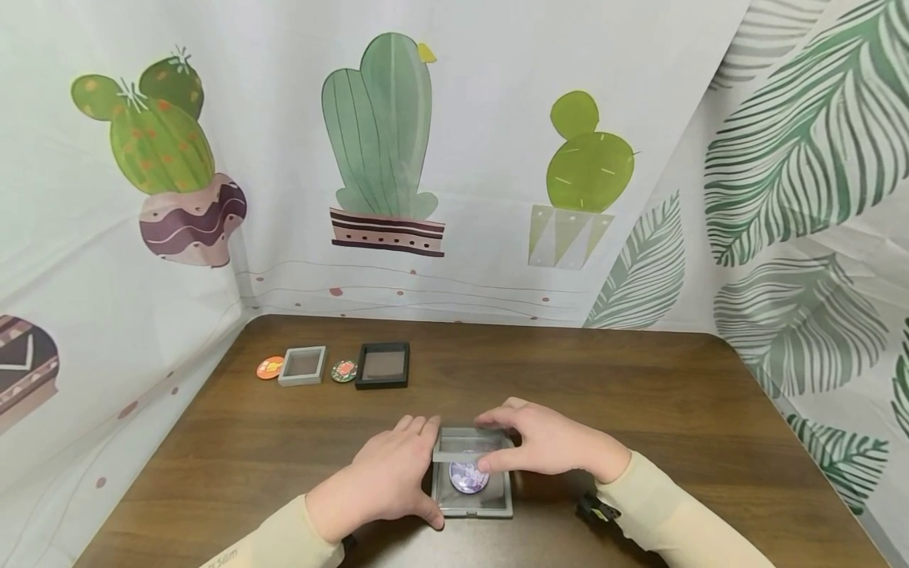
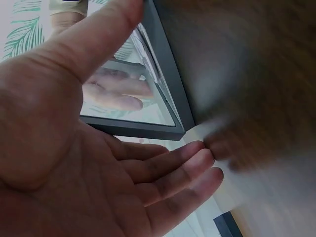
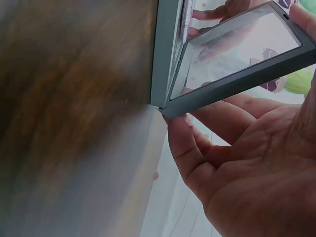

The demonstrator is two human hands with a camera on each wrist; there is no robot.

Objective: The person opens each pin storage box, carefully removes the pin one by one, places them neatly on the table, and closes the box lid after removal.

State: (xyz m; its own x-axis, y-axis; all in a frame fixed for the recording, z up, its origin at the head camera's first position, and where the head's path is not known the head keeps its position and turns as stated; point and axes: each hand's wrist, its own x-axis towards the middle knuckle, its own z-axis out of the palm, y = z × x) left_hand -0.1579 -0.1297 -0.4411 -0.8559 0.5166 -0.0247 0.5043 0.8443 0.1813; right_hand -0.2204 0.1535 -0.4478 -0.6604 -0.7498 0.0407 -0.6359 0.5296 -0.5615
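Note:
A grey hinged display frame with clear film panes lies on the table before me, its lid tilted up from the back edge. Inside, a round purple picture badge rests on the lower pane. My left hand holds the frame's left side, thumb at the near corner and fingers toward the far one. In the left wrist view, that thumb touches the frame's edge. My right hand pinches the raised lid, thumb at its front edge and fingers at the hinge side, as the right wrist view shows.
Toward the back left of the brown table lie an orange round badge, a light grey frame, a green-and-red round badge and a black frame. A cactus-print cloth hangs behind the table.

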